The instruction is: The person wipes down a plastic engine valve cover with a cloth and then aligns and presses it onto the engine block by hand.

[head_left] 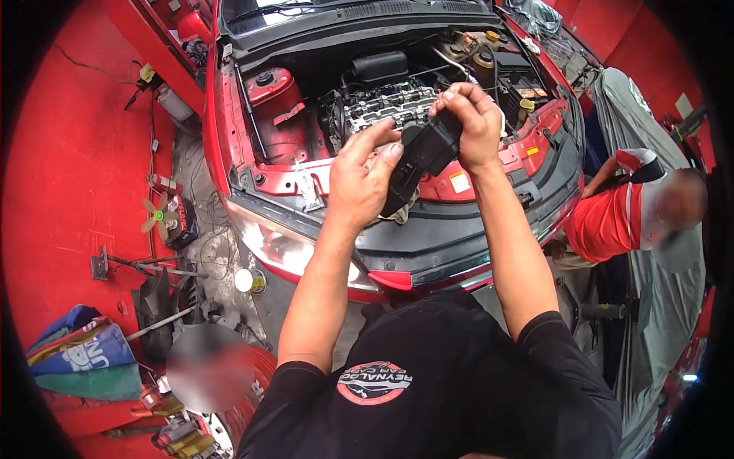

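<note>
Red car point(437, 187), bonnet area open, across the upper middle of the frame. Red wall point(76, 153), left side. Black shirt point(474, 382) of the wearer, lower middle. Grey cover point(661, 306), draped, right edge. Co-worker point(600, 226) in a red and white top, right of the car's front. Folded fabric point(84, 359), blue, yellow and green, lower left. Headlight point(267, 239), left of centre. Engine point(382, 113), metal top exposed, upper middle. Black part point(427, 157), boxy, held tilted at the centre, in front of the engine in the view. Left hand point(357, 176), half open, fingers bent, thumb at the part's left side; whether it grips, cannot tell. Right hand point(472, 122), closed, thumb and fingers pinching the part's upper end. Fan point(157, 216), green-centred, left. Tub point(245, 280), white-topped, on the floor, left of centre.
</note>
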